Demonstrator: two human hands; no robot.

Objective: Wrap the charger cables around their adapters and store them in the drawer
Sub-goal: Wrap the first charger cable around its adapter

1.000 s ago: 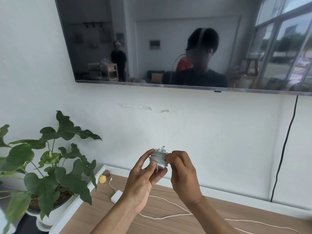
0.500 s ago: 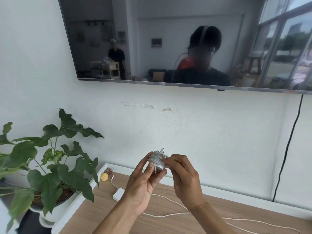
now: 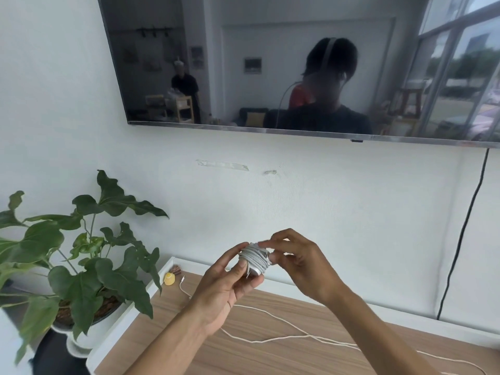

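One adapter [image 3: 254,259] is wound almost fully in its cable [image 3: 253,253] and held above the bench [image 3: 243,355]. The left hand [image 3: 224,285] has its fingers curled round it. The right hand [image 3: 300,269] pinches the top coils, probably tucking the end, though blur hides it. A second cable [image 3: 284,339] lies unwound on the bench. No drawer is in view, so storing remains. No writing is legible.

Home living room: wall-mounted television [image 3: 243,50], potted plant [image 3: 89,266], wooden cabinet top [image 3: 270,353], sofa reflection [image 3: 244,115] in it.
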